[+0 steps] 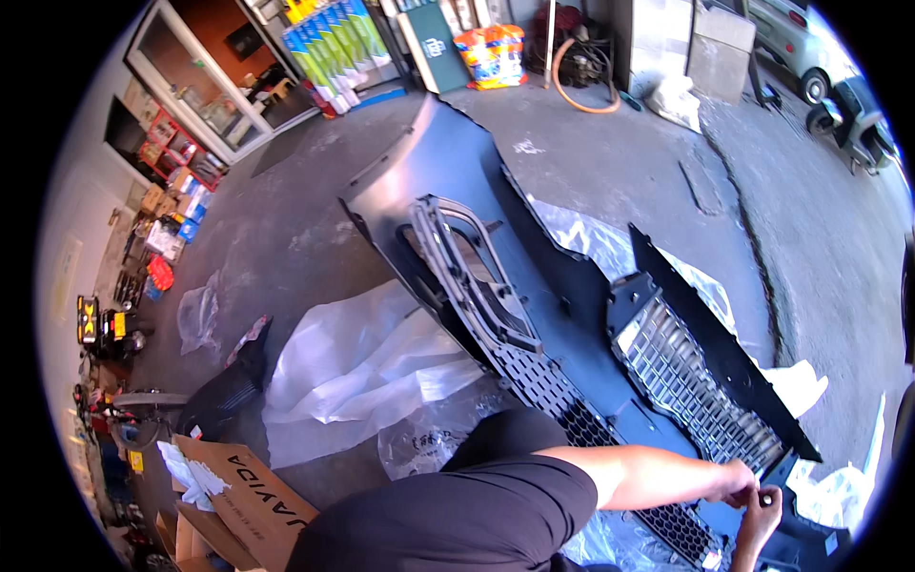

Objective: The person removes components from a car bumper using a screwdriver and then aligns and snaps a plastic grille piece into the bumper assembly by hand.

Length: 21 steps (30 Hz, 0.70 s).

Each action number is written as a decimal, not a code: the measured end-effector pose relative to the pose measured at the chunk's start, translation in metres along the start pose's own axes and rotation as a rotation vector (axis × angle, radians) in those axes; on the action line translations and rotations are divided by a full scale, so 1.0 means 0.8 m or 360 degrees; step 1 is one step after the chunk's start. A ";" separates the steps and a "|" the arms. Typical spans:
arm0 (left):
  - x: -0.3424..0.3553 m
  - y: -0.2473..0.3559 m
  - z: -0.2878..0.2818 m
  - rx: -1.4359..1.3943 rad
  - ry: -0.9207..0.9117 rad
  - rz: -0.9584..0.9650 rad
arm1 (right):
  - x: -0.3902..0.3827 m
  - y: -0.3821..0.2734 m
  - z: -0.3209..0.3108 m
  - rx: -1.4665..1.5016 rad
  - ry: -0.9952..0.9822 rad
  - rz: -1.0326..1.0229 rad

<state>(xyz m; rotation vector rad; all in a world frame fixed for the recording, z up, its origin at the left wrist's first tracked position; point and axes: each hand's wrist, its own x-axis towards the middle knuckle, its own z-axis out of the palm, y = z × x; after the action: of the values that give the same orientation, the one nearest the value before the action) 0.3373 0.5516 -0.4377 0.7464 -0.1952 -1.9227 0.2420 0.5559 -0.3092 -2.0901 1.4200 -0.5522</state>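
Person fitting a chrome grille [696, 381] into a car bumper [534, 276] on the floor.

Left hand [736, 484] and right hand [762, 510] pinched a small fastener together at the grille's near corner; most of the grille looked seated.

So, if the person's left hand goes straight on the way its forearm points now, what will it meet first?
The left hand points toward the lower right and already touches the right hand. Straight beyond lies the dark blue plastic car bumper, under the shiny chrome mesh grille. Depth is unclear, so this is likely, not sure.
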 end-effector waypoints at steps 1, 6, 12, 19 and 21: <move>0.001 -0.002 -0.009 -0.0060 -0.0039 0.0049 | -0.002 -0.010 0.002 0.0092 -0.0112 0.0203; -0.023 0.000 -0.015 0.0050 0.0002 -0.0124 | -0.009 0.009 0.002 -0.0164 -0.0106 -0.0106; -0.016 -0.022 -0.021 0.0008 -0.0087 -0.0223 | -0.024 0.010 -0.003 -0.0343 -0.0144 -0.0077; -0.013 -0.021 0.006 0.0067 -0.0006 -0.0226 | -0.027 0.033 -0.019 -0.0547 -0.0060 -0.0168; -0.008 -0.034 -0.022 -0.0025 0.0031 -0.0132 | -0.027 0.009 0.001 -0.0555 -0.0070 -0.0306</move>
<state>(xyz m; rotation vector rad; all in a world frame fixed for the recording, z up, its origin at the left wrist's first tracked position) 0.3290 0.5733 -0.4612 0.7727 -0.1389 -1.9921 0.2298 0.5742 -0.3146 -2.5164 1.3766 -0.3464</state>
